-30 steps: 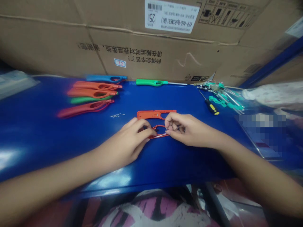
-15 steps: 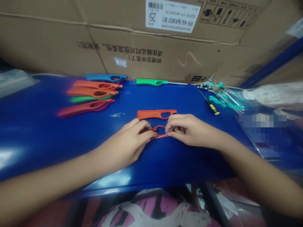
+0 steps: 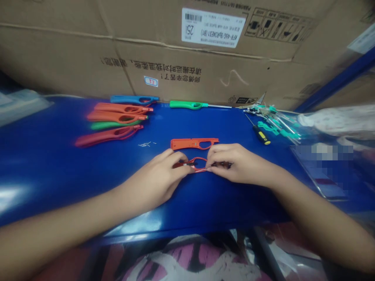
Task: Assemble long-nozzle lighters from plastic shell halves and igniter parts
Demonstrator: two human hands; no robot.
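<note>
Both my hands grip a red lighter casing half (image 3: pixel 200 159) low over the blue table. My left hand (image 3: pixel 165 171) is closed around its handle end, where a dark part shows beside the thumb. With fingers pinched, my right hand (image 3: pixel 234 162) holds the other end near the looped trigger guard; its fingers hide that end. Just beyond them lies an orange casing half (image 3: pixel 184 144), its inner side up. Several tiny pale pins (image 3: pixel 145 144) lie to the left of it. Farther back rests a green lighter (image 3: pixel 186 105) with a metal tube.
Several coloured lighter bodies (image 3: pixel 109 135) are grouped at left. A black-and-yellow screwdriver (image 3: pixel 261 136) lies at right beside a heap of teal parts and metal tubes (image 3: pixel 277 121). A cardboard box (image 3: pixel 164 58) walls off the back. A flat, partly blurred object (image 3: pixel 322 181) is at right.
The view has shifted slightly, so things sit a little lower. Both hands keep hold of the red casing half with hardly any movement.
</note>
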